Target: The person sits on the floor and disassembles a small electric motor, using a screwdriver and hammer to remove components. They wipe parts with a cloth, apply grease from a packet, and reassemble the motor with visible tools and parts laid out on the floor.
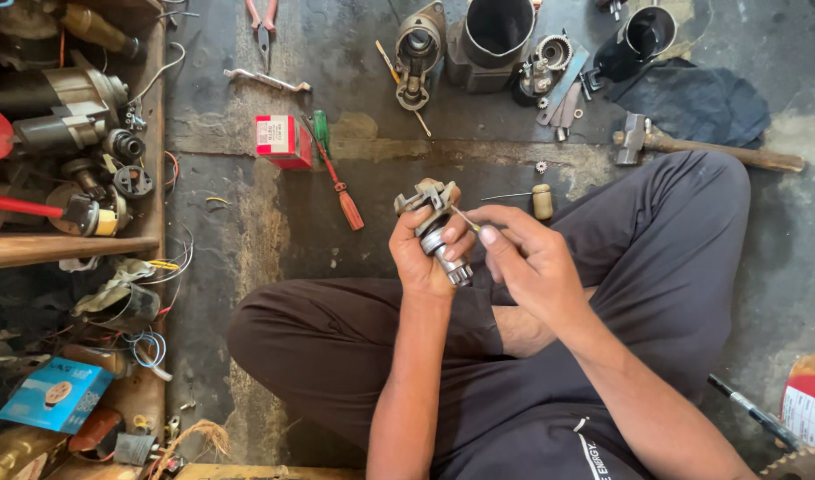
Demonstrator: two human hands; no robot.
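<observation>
At centre frame, I am gripping a small geared metal assembly (436,229) in my closed left hand (425,253) while my right hand (525,262) is pinching a thin tool (465,218) against it. Housings (496,40) and a hammer (692,145) are lying along the upper frame; the work is looking mid-way, with parts still apart.

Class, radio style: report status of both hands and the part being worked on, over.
Left hand in a closed grip on the metal gear assembly. Right hand pinches a thin tool against it. Nothing in the way; hammer and screwdriver lie on the floor.
</observation>
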